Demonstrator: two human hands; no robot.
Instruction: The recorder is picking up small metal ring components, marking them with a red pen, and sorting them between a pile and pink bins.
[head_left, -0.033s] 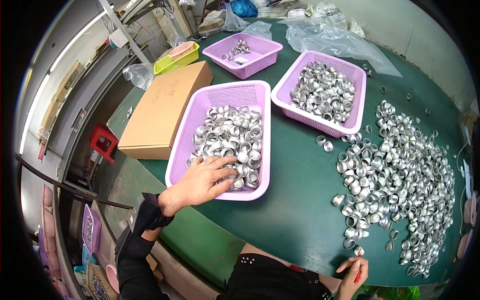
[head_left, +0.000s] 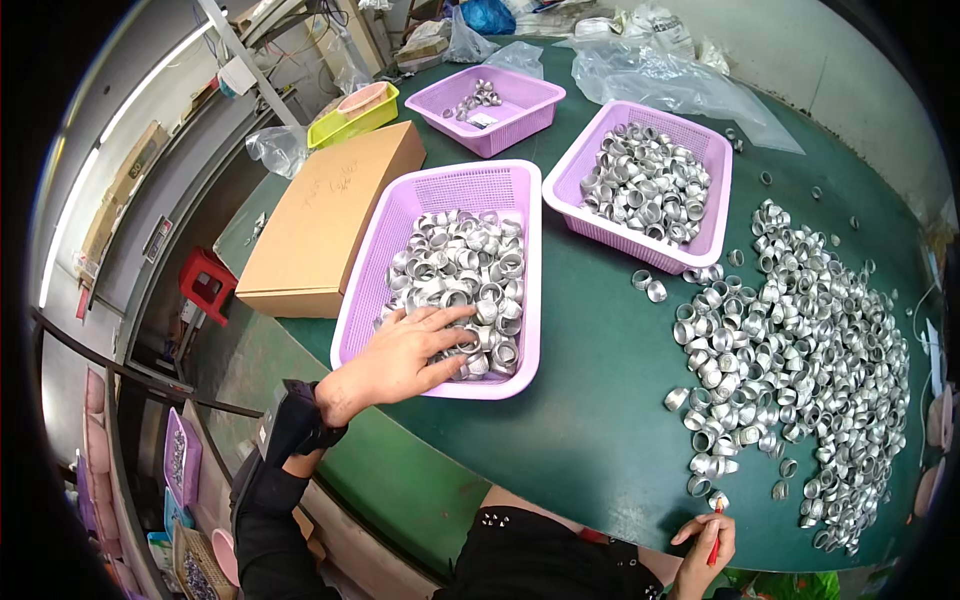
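Note:
My left hand (head_left: 400, 355) reaches over the near rim of a lilac plastic basket (head_left: 362, 300). Its fingers are spread and rest on a heap of silver metal rings (head_left: 455, 262); it grips none that I can see. At the table's near edge, my right hand (head_left: 706, 550) is closed around a slim red pen-like tool (head_left: 714, 545). The pale tip of this tool meets or overlaps a single metal ring (head_left: 717, 499); whether they touch I cannot tell. Beyond it spreads a large pile of loose metal rings (head_left: 800, 350) on the green table (head_left: 590, 400).
Another lilac basket (head_left: 720, 215) full of rings stands right of the first. A third basket (head_left: 540, 112), farther back, holds a few. A cardboard box (head_left: 325, 210) lies at the left, near a yellow-green tray (head_left: 330, 130). Clear plastic sheeting (head_left: 680, 90) covers the far side.

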